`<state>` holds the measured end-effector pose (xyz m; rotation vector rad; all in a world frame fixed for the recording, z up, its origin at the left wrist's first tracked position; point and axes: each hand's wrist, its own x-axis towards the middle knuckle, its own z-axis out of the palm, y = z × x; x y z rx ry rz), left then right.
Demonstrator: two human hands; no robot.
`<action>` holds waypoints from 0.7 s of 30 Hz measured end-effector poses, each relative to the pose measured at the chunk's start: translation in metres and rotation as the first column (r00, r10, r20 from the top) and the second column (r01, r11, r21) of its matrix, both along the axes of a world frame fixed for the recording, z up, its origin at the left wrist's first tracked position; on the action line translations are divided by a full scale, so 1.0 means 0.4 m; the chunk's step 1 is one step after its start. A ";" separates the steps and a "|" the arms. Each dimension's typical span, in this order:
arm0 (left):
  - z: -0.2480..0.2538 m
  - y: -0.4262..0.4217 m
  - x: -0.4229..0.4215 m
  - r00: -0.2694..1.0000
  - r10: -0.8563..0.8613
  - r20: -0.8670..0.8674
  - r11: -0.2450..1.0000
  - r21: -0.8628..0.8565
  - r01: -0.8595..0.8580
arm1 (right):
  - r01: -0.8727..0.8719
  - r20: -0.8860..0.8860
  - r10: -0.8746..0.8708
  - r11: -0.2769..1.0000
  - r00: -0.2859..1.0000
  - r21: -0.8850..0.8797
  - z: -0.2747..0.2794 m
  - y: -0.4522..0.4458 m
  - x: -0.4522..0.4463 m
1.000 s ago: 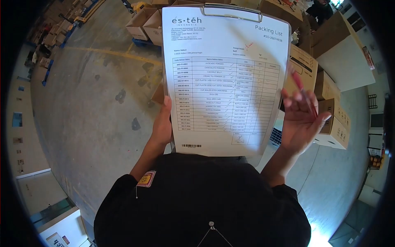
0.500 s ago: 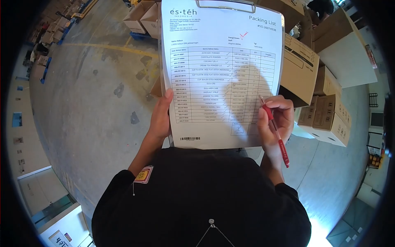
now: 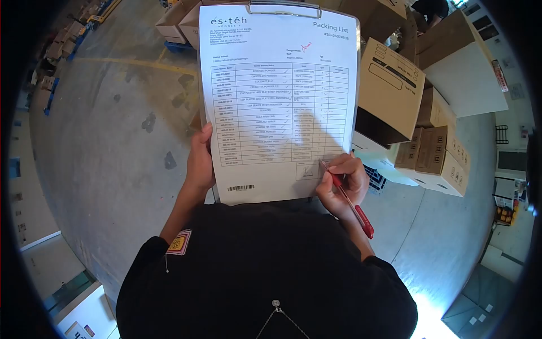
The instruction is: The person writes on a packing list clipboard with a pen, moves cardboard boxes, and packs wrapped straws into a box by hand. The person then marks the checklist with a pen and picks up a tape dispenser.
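Note:
A clipboard with a metal clip carries a printed packing list in front of my chest. Its table has pencil-like tick marks beside many rows, and a red handwritten mark sits near the top. My left hand grips the board's left edge, with the thumb on the front. In my right hand is a red pen, pinched between thumb and fingers. The pen's tip is over the lower right of the sheet, by a small box with a signature; whether it touches the paper I cannot tell.
Cardboard cartons are stacked to the right, with smaller brown boxes beside them. More open cartons stand on a blue pallet at the back left. Another person is partly visible at the top right. Grey concrete floor surrounds me.
My right hand and the pen have moved down and left, from the right side of the table to the signature box. The clipboard has shifted left in view, still in my left hand.

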<state>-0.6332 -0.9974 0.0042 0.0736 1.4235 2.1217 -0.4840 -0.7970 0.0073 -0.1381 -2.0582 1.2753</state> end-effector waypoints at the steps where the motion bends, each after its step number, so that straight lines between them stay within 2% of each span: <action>1: 0.000 -0.004 0.000 0.999 -0.027 0.035 0.999 -0.024 0.028 | 0.000 0.003 0.000 1.000 1.000 0.002 -0.003 -0.002 0.000; 4: -0.004 -0.010 -0.004 0.999 -0.048 0.013 0.998 -0.031 0.048 | 0.016 -0.004 -0.017 1.000 1.000 -0.024 -0.006 -0.002 -0.007; 6: -0.002 -0.002 -0.001 1.000 -0.011 0.001 1.000 -0.022 0.011 | 0.008 -0.055 0.000 0.988 0.998 0.152 -0.008 0.003 -0.014; 10: -0.010 -0.002 0.004 1.000 0.012 0.001 1.000 0.018 -0.013 | 0.048 -0.029 -0.045 0.992 0.999 0.115 -0.006 -0.001 -0.009; 12: -0.009 -0.003 0.009 1.000 0.003 -0.021 1.000 0.027 -0.002 | 0.067 -0.033 -0.068 0.997 0.997 -0.044 -0.016 0.000 -0.004; 16: -0.042 -0.013 0.000 0.998 0.039 -0.046 0.997 0.062 -0.036 | 0.062 -0.025 -0.061 0.998 0.998 0.023 -0.030 0.015 -0.006; 17: -0.042 -0.016 -0.001 0.999 0.016 -0.052 0.997 0.071 -0.012 | 0.083 -0.116 -0.093 0.992 0.989 -0.092 -0.045 0.021 -0.013; 18: -0.042 -0.020 0.000 0.993 0.050 -0.103 0.999 0.011 -0.049 | 0.097 -0.208 -0.140 0.974 0.968 -0.206 -0.052 0.035 -0.018; 19: -0.042 -0.018 0.001 0.985 0.081 -0.155 0.995 -0.045 -0.089 | 0.126 -0.215 -0.169 0.972 0.962 -0.199 -0.045 0.055 -0.019; 20: -0.035 -0.008 0.007 0.976 0.131 -0.175 0.991 0.002 -0.133 | 0.120 -0.154 -0.207 0.888 0.966 -0.443 -0.038 0.075 -0.016; 21: -0.041 -0.014 0.007 0.979 0.105 -0.175 0.994 0.003 -0.106 | 0.114 -0.089 -0.228 0.741 0.970 -0.662 -0.035 0.092 -0.014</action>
